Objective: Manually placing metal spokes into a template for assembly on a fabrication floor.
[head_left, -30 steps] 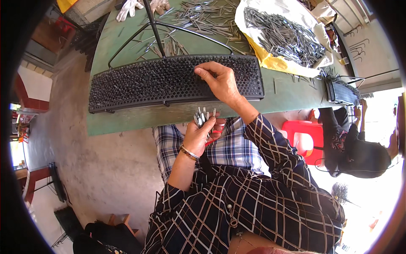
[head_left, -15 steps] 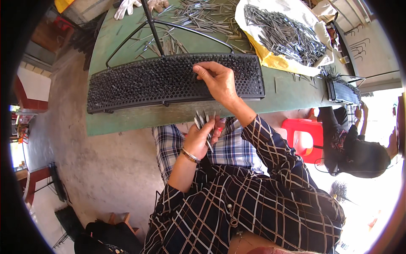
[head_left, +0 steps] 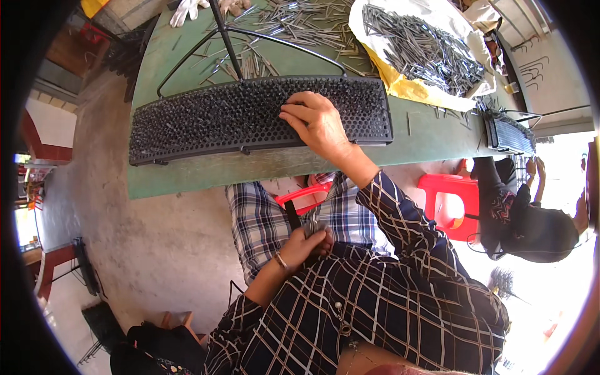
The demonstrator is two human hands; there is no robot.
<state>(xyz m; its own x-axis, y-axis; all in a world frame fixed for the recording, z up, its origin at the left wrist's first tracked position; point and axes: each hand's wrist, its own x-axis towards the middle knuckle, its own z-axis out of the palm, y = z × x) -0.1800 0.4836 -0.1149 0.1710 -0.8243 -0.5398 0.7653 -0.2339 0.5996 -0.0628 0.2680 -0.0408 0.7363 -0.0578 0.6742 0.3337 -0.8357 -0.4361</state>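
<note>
My right hand (head_left: 320, 125) is over a long, curved black perforated rack (head_left: 206, 122), fingers bent together against its surface. Whatever its fingertips hold is hidden. Dark rod ends fill most of the rack's holes; toward the right and along the near edge many holes show bare. Low over my lap, my left hand (head_left: 303, 245) is closed around a bundle of thin metal rods (head_left: 314, 225), blurred by motion. The rack lies along the near edge of a green table (head_left: 181, 181).
Loose rods (head_left: 300, 25) lie scattered behind the rack, beside a white and yellow sack (head_left: 406, 90) heaped with more. A black metal frame (head_left: 228, 47) rises behind the rack. White gloves (head_left: 186, 11) lie at the far left. A red stool (head_left: 453, 194) and another person (head_left: 531, 219) are at right.
My left hand has drawn down from the table edge to my lap with the rods. My right hand has shifted slightly left and down, its fingers now lower against the rack.
</note>
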